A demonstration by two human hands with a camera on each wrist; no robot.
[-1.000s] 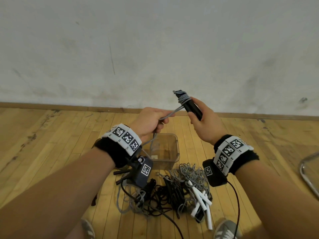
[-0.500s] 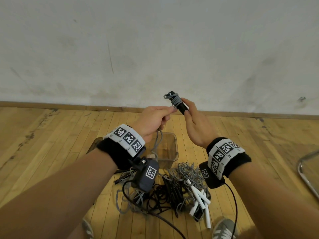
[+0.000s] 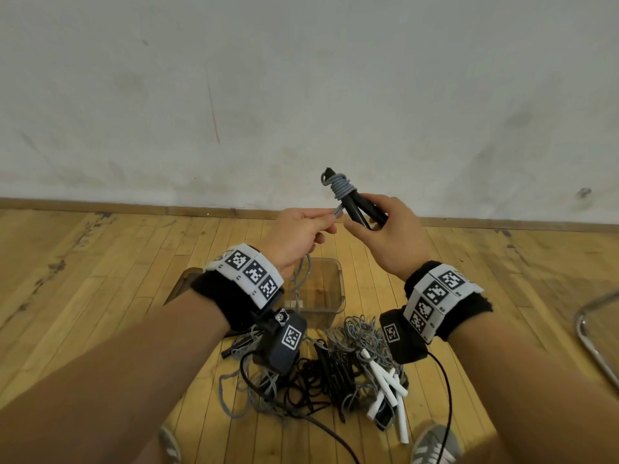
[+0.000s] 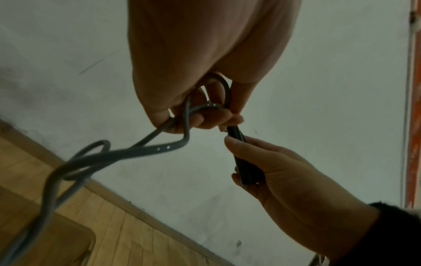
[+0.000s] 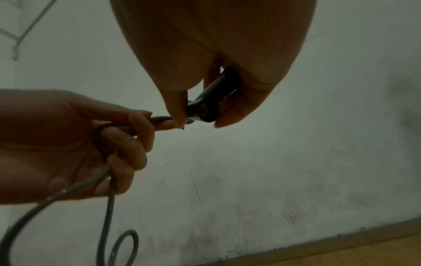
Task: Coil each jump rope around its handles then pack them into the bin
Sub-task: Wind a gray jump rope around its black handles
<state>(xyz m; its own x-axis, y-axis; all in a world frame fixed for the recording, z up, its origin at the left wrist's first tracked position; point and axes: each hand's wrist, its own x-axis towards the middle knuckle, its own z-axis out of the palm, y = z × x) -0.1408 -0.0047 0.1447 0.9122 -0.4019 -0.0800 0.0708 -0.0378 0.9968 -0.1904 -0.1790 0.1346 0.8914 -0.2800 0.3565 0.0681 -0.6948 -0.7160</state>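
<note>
My right hand (image 3: 378,226) grips two black handles (image 3: 356,205) held together, tilted up to the left, with several turns of grey rope (image 3: 340,187) wound near their top. My left hand (image 3: 301,229) pinches the grey rope just left of the handles; the slack hangs down from its palm toward the clear plastic bin (image 3: 341,289) on the floor. In the left wrist view the rope (image 4: 127,153) loops through my curled fingers beside the handles (image 4: 247,169). In the right wrist view the handle ends (image 5: 214,100) show between my fingers.
A tangled heap of black and grey ropes (image 3: 318,376) with white handles (image 3: 388,390) lies on the wooden floor in front of the bin. My shoes (image 3: 432,443) stand near it. A metal chair leg (image 3: 593,343) is at the right. A white wall rises behind.
The left hand carried the rope round the handles and now pinches it close beside them, adding to the coil. The handles have tilted further left in the right hand's grip.
</note>
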